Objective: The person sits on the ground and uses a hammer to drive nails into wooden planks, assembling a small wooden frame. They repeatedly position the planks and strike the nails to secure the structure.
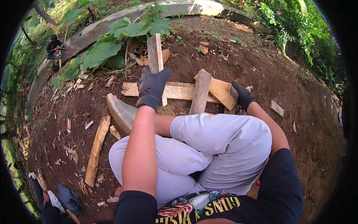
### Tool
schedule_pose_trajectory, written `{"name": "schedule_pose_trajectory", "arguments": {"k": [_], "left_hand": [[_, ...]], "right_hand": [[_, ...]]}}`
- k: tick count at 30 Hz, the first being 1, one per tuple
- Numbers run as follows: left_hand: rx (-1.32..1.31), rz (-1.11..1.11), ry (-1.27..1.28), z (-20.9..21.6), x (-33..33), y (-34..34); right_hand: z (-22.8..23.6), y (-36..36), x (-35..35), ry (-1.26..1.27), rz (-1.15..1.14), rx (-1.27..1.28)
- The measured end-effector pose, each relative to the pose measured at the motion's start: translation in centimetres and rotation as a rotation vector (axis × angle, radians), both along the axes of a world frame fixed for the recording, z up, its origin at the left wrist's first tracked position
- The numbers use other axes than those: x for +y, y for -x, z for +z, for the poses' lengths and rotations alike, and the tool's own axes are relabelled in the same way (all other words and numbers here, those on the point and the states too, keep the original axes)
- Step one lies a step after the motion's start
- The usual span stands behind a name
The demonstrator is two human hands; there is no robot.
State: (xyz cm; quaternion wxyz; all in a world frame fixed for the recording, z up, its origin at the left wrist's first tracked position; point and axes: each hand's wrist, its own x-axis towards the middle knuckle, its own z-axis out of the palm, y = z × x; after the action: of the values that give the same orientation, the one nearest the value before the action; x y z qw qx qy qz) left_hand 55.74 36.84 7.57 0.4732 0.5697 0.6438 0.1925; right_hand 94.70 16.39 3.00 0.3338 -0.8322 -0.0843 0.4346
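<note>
My left hand (153, 87), in a dark glove, is closed around a wooden board (154, 50) that points away from me. This board crosses a longer pale plank (179, 90) lying on the soil. My right hand (243, 96), gloved too, grips the edge of a short dark board (232, 98) at the plank's right end; its fingertips are partly hidden. Between my hands, a grey weathered board (201, 91) rests across the plank, and a lighter board (222, 93) lies slantwise beside it.
My shoe (122, 114) is close to the plank's left part. A long wood strip (97, 151) and a small block (277, 108) lie on the soil. Leafy plants (108, 48) grow before a curved concrete curb (209, 8). Another person (54, 46) sits far left; someone's legs (46, 194) show lower left.
</note>
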Motion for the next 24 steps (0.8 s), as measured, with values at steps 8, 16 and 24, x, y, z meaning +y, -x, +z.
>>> {"name": "schedule_pose_trajectory", "arguments": {"k": [8, 16, 24], "left_hand": [[0.053, -0.009, -0.001, -1.0, 0.2, -0.2], [0.013, -0.06, 0.015, -0.5, -0.1, -0.6], [0.053, -0.095, 0.001, 0.4, -0.7, -1.0]], "right_hand": [[-4.3, -2.1, 0.4, 0.35, 0.321, -0.558], [-2.8, -1.4, 1.7, 0.372, 0.34, -0.64], [-0.7, -5.8, 6.0, 0.214, 0.4, -0.629]]}}
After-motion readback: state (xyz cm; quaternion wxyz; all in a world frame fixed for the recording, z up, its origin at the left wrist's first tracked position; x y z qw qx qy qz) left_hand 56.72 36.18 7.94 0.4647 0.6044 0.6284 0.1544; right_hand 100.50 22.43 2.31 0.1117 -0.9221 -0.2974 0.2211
